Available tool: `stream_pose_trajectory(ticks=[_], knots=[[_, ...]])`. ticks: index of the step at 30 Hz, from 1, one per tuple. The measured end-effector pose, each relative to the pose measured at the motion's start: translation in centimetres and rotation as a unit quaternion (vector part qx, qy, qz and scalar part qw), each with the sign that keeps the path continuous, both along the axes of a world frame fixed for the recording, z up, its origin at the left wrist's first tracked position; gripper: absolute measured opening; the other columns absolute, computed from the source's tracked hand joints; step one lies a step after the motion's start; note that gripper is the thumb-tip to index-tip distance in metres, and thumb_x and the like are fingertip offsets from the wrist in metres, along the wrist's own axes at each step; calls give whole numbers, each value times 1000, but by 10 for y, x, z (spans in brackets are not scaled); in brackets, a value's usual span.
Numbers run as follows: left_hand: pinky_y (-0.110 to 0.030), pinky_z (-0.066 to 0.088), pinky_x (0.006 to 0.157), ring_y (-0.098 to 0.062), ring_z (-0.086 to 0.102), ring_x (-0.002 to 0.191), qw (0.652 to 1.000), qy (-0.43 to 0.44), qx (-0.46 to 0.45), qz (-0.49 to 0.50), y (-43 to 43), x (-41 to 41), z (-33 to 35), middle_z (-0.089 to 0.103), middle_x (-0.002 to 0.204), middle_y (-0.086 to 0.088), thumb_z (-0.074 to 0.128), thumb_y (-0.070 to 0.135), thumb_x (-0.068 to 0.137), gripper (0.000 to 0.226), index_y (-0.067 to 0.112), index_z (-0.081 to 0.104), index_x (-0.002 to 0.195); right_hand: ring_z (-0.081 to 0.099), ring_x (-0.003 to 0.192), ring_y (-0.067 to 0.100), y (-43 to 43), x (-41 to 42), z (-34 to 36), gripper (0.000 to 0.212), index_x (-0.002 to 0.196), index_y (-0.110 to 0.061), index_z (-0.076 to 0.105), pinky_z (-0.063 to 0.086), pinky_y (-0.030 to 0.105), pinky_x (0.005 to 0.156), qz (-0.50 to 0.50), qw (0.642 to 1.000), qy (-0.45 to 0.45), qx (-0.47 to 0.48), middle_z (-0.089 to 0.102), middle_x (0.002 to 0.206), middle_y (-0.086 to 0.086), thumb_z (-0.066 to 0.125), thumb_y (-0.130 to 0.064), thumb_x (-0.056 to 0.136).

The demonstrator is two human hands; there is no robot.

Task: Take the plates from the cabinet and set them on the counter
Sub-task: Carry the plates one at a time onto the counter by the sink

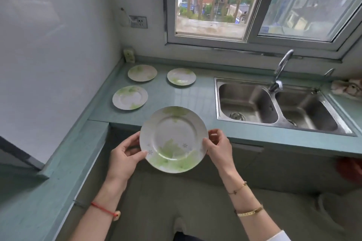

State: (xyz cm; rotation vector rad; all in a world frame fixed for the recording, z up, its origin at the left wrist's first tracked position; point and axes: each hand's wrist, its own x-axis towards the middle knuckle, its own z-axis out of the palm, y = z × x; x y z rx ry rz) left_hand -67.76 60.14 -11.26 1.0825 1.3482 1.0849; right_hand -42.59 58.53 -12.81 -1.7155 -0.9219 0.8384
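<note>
Plate [173, 139] held btwn both hands, left [125, 157] & right [219, 147].

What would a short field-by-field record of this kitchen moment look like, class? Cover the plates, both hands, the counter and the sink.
held plate: white with green leaf print, level, in front of the counter edge
left hand: grips the plate's left rim
right hand: grips the plate's right rim
plates on counter: three, lying flat and apart
counter: teal, L-shaped
sink: steel, two basins, right of the plates
</note>
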Motion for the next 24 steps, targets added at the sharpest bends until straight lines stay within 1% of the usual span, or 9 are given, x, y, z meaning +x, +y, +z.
stream_pose_trajectory(ticks=[2, 5, 7, 9, 11, 14, 16, 21, 24], knots=[[-16, 59, 74, -15, 72, 100, 1000, 6, -11, 13, 36, 12, -7, 74, 111, -3, 73, -18, 74, 64, 15, 66, 129, 63, 78, 13, 38, 11, -2, 14, 96, -19, 60, 49, 21, 63, 5, 1000, -16, -11, 66, 86, -3, 62, -14, 83], [-24, 59, 80, -16, 72, 98, 999, 19, -30, 31, 86, 24, -19, 74, 111, -3, 72, -18, 74, 66, 14, 64, 131, 62, 82, 17, 92, 22, -10, 17, 101, -14, 59, 55, 31, 69, 20, 999, -37, -31, 63, 87, -3, 61, -13, 85], [-34, 59, 88, -18, 72, 96, 997, 37, -49, 36, 120, 31, -30, 74, 108, -1, 73, -17, 73, 67, 14, 64, 132, 60, 80, 15, 127, 28, -19, 16, 101, -13, 57, 51, 23, 66, 30, 997, -62, -44, 62, 86, -4, 61, -12, 86], [-34, 58, 89, -16, 71, 93, 996, 50, -66, 40, 152, 37, -41, 73, 102, 4, 74, -15, 73, 67, 14, 64, 132, 57, 77, 13, 160, 33, -28, 14, 100, -13, 57, 42, 17, 62, 33, 994, -89, -56, 60, 86, -3, 61, -10, 87], [-34, 57, 90, -16, 70, 94, 994, 63, -79, 41, 183, 42, -54, 72, 104, 4, 75, -14, 73, 66, 15, 64, 133, 55, 77, 16, 192, 35, -38, 13, 98, -11, 56, 41, 20, 62, 33, 991, -106, -72, 59, 85, 0, 60, -8, 86], [-40, 58, 93, -16, 71, 91, 992, 76, -92, 36, 226, 48, -74, 72, 111, -2, 76, -13, 75, 66, 13, 62, 134, 55, 79, 21, 238, 37, -56, 11, 98, -9, 56, 42, 27, 70, 23, 986, -125, -105, 60, 89, 5, 58, -8, 87], [-35, 57, 91, -9, 68, 87, 989, 97, -106, 25, 260, 51, -90, 70, 106, 3, 79, -9, 75, 66, 14, 62, 134, 55, 81, 22, 273, 37, -73, 12, 98, -6, 57, 42, 28, 71, 13, 984, -131, -121, 62, 93, 8, 58, -7, 87], [-26, 56, 79, -7, 66, 83, 985, 130, -117, -9, 320, 57, -121, 68, 106, 2, 78, -9, 75, 66, 12, 61, 136, 55, 85, 24, 327, 39, -106, 15, 101, -1, 61, 43, 29, 72, -8, 974, -148, -170, 64, 98, 13, 56, -5, 86], [-22, 53, 72, -3, 65, 82, 982, 147, -118, -33, 349, 57, -139, 66, 104, 9, 77, -6, 77, 63, 14, 61, 135, 53, 82, 22, 350, 37, -123, 13, 98, -3, 60, 38, 28, 69, -21, 969, -147, -200, 62, 94, 10, 55, -4, 86]])
